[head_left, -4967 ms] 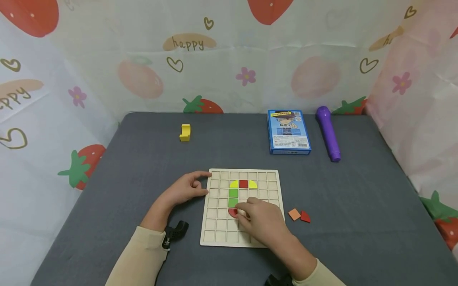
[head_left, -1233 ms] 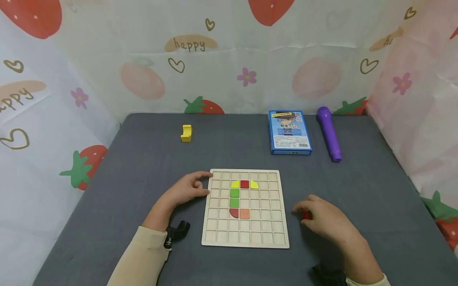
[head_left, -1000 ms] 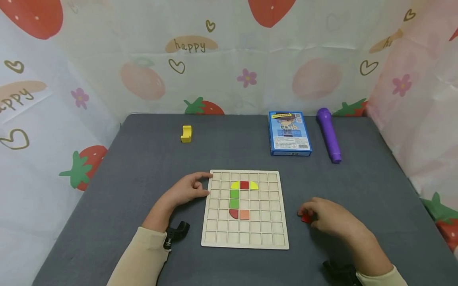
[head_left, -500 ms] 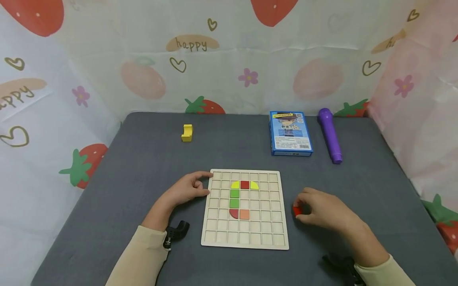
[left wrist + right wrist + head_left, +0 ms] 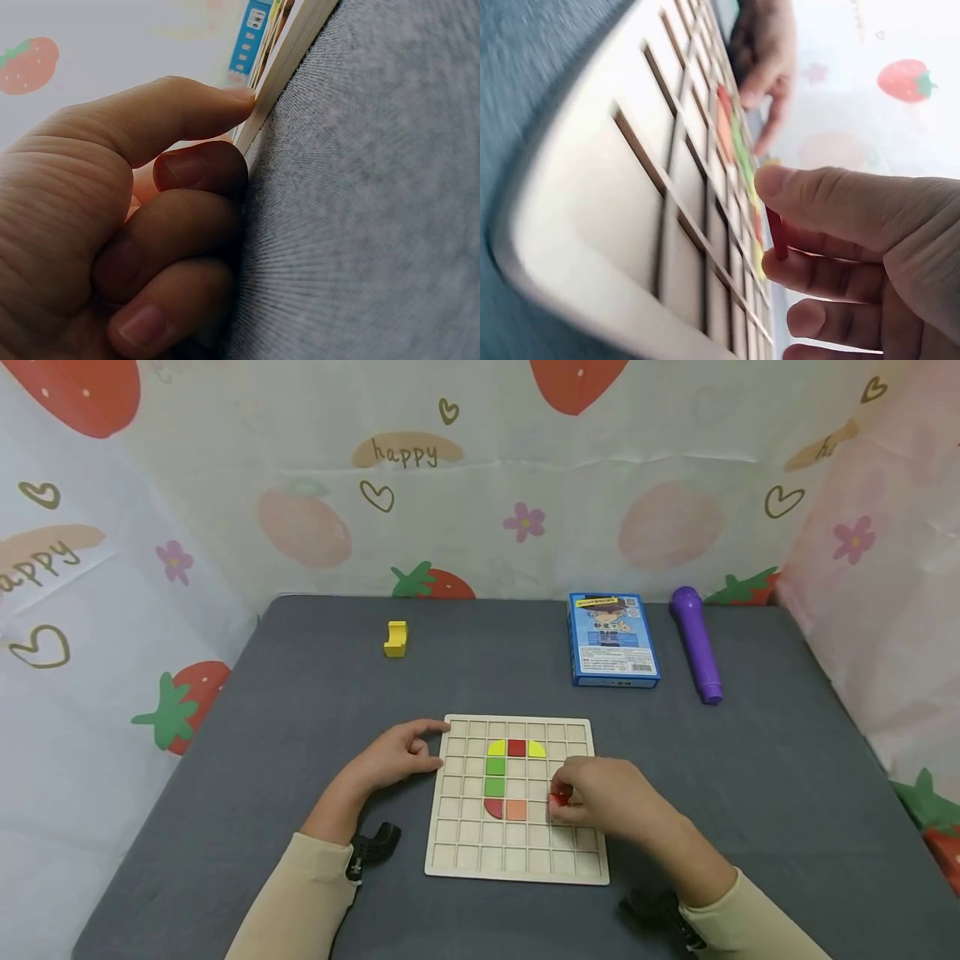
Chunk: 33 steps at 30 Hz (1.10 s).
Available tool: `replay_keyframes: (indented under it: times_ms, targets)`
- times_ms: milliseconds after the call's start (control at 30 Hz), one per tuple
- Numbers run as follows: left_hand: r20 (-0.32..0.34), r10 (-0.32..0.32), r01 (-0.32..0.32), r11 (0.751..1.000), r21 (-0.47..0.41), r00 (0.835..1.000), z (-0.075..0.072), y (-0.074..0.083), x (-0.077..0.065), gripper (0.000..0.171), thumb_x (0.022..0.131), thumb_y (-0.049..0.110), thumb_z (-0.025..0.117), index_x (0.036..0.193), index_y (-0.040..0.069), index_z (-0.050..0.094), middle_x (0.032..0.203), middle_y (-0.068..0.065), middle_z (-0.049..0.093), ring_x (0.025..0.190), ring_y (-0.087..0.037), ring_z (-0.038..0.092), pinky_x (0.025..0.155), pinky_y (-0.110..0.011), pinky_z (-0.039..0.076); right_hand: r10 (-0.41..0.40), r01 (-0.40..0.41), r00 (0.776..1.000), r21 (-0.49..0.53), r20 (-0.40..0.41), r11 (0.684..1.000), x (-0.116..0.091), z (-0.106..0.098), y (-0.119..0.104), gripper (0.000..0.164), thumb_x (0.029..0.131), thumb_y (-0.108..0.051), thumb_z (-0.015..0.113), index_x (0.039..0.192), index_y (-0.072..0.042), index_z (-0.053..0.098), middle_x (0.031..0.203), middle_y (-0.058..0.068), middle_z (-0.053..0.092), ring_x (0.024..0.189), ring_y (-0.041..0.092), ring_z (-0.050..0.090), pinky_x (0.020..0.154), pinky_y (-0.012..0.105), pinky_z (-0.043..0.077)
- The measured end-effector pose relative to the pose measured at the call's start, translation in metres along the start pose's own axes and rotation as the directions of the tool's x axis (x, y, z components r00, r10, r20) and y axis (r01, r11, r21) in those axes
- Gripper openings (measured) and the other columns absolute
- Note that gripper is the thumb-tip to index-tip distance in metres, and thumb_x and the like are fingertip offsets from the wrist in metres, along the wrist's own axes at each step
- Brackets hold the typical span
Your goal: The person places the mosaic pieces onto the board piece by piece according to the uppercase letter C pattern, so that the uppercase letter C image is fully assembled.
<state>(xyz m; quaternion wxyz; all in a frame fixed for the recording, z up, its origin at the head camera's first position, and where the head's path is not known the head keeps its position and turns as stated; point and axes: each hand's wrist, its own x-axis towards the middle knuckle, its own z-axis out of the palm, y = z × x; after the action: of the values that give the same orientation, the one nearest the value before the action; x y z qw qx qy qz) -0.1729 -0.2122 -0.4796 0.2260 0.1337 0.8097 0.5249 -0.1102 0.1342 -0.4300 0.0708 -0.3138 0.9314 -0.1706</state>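
My right hand [image 5: 615, 797] pinches a small red tile [image 5: 557, 800] between thumb and fingers, over the right half of a pale wooden grid board [image 5: 450, 858]. In the right wrist view the red tile [image 5: 778, 236] appears edge-on, above the cells. My left hand [image 5: 386, 758] touches the board's left edge with index finger and thumb; its other fingers are curled. Set in cells are a yellow quarter-round [image 5: 496, 748], a red square [image 5: 516, 748], another yellow quarter-round [image 5: 537, 749], two green squares [image 5: 495, 776], a dark red quarter-round [image 5: 493, 808] and an orange square [image 5: 516, 810].
Behind the board, a blue box [image 5: 615, 641] lies beside a purple microphone-shaped object [image 5: 697, 646]. A yellow notched block [image 5: 396, 639] stands at the back left. Grey cloth covers the table [image 5: 315, 643], and a patterned curtain [image 5: 562, 460] surrounds its far sides.
Since the oldest frame, the orange square has come into the board from the right. My right hand has picked up the red tile from the cloth and moved left over the board.
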Motion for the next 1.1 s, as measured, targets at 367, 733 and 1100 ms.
replay_keyframes:
  times_ms: [367, 733, 1100]
  targets:
    - [-0.005, -0.004, 0.004, 1.000, -0.004, 1.000, -0.002, 0.000, -0.002, 0.061, 0.093, 0.006, 0.072, 0.149, 0.002, 0.049, 0.058, 0.002, 0.045, 0.046, -0.011, 0.036, 0.050, -0.026, 0.031, -0.078, 0.076, 0.995, -0.031, -0.064, 0.997, 0.014, 0.020, -0.010, 0.017, 0.079, -0.032, 0.090, 0.086, -0.022, 0.077, 0.083, -0.013, 0.057, 0.069, 0.002, 0.051, 0.060, 0.026, 0.044]
    - [-0.002, 0.006, -0.006, 1.000, -0.010, 1.000, 0.001, -0.001, 0.002, 0.062, 0.093, 0.006, 0.073, 0.150, 0.002, 0.049, 0.058, 0.002, 0.045, 0.047, -0.010, 0.035, 0.051, -0.027, 0.031, -0.031, 0.033, 0.997, 0.031, -0.067, 0.999, 0.015, 0.026, -0.007, 0.018, 0.077, -0.032, 0.092, 0.079, -0.026, 0.075, 0.076, -0.019, 0.056, 0.069, 0.003, 0.052, 0.061, 0.026, 0.045]
    - [0.004, 0.004, -0.004, 1.000, -0.007, 1.000, 0.002, 0.001, 0.000, 0.060, 0.095, 0.010, 0.072, 0.149, 0.002, 0.048, 0.058, 0.002, 0.045, 0.046, -0.009, 0.034, 0.050, -0.026, 0.030, -0.080, 0.075, 0.989, -0.046, -0.122, 0.996, 0.011, 0.024, -0.013, 0.016, 0.074, -0.030, 0.093, 0.081, -0.022, 0.082, 0.080, -0.013, 0.056, 0.067, 0.001, 0.055, 0.053, 0.024, 0.042]
